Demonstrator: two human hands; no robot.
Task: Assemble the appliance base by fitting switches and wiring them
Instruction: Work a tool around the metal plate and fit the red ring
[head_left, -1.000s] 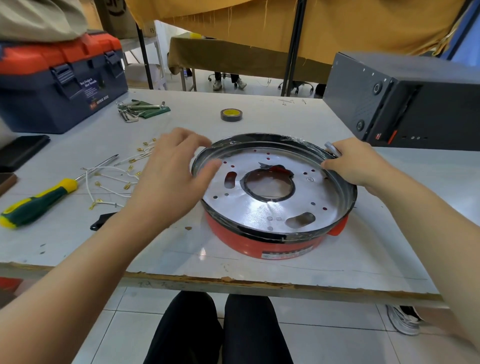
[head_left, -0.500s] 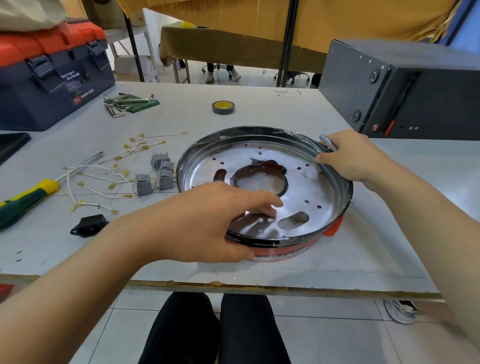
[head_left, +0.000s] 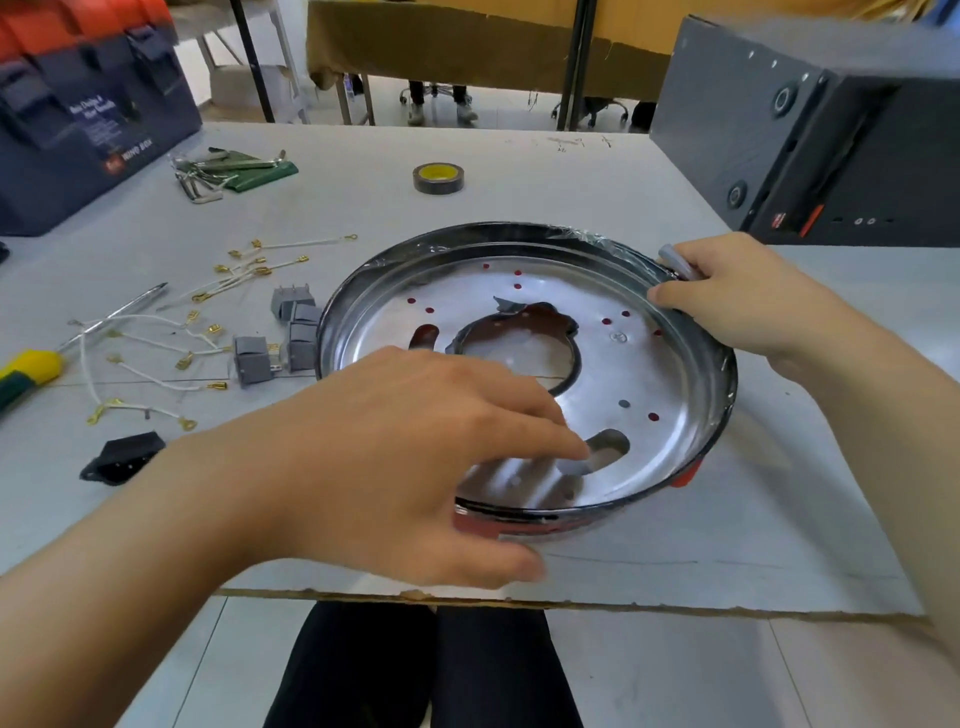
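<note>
Since a moment ago our left hand has swept from the far left of the rim round to the near side, and the camera has dipped closer. We've got the round appliance base with its shiny metal plate and red underside sitting on the white tabletop, near the front edge and a little right of centre. Our left hand hovers over the near rim, fingers spread and loosely bent, fingertips reaching over the plate towards an oval cut-out; we can't tell whether the thumb touches the red side below. Our right hand curls over the far right rim and grips it, a grey tab poking out just above the knuckles.

Left of the base, touching or just beside its rim, sit the small grey rocker switches. Further left lie the short white wires with gold crimp terminals, scattered, and a black plastic power socket nearer to us. At the left edge we see a yellow-and-green-handled screwdriver. Far off sit a roll of dark tape with a yellow core, a set of hex keys on a green holder, a navy and orange toolbox and a big black box.
</note>
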